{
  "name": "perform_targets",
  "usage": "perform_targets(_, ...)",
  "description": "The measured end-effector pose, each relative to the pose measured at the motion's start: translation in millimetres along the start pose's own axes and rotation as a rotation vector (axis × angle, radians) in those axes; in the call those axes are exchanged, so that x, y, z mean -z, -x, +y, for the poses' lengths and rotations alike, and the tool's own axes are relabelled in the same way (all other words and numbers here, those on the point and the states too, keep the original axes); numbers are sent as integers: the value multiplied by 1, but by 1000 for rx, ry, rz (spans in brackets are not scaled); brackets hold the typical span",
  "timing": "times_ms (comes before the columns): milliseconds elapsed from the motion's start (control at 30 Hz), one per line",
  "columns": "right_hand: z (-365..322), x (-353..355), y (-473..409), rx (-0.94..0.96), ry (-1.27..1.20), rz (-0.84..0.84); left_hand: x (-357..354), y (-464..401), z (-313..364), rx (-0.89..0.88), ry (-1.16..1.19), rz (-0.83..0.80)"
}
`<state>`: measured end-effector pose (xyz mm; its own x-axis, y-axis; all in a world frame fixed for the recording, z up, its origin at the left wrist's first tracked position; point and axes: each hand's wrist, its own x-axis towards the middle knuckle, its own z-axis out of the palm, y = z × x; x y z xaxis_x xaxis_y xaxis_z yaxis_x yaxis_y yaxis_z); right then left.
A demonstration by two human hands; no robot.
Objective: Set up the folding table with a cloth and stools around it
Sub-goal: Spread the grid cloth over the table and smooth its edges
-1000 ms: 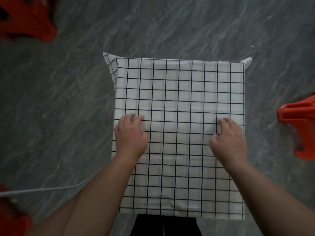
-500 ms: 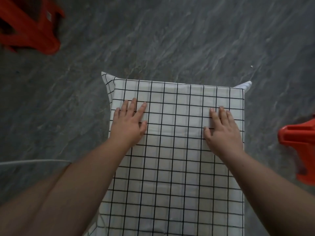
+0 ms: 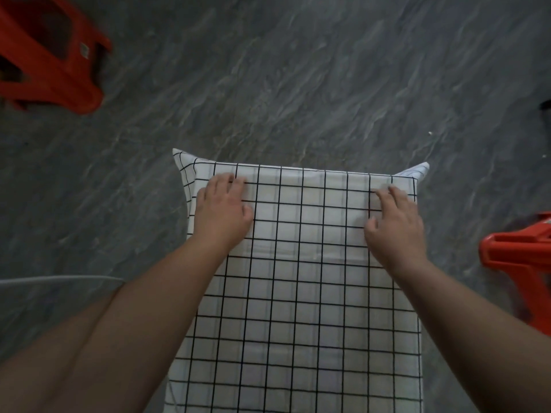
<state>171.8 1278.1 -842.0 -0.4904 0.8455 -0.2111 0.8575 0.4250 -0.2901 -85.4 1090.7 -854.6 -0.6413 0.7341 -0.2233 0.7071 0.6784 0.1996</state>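
My left hand [image 3: 222, 210] and right hand [image 3: 395, 223] press flat, fingers relaxed, gripping nothing, on the checked cloth [image 3: 301, 293] near its far edge.

Count it up — one table, hidden under one checked cloth [image 3: 301, 293] in the lower middle of the frame. Two hands on it: the left hand [image 3: 222, 210] and the right hand [image 3: 395, 226]. Two red stools — one stool [image 3: 50, 55] at upper left, another stool [image 3: 520, 263] at the right edge. One white cord [image 3: 59, 280] at the left edge.
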Motion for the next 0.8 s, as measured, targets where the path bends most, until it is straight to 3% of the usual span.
perform_targets(200, 4, -6, -25, 45, 160, -194, -6, -18, -15, -43, -76, -188)
perform_targets(600, 12, -10, -32, -32, 80, -204, -8, -26, -31, -48, -52, -285)
perform_targets(800, -1, -3, -37, -44, 67, -204, 4, -27, -18, -13, -87, -245)
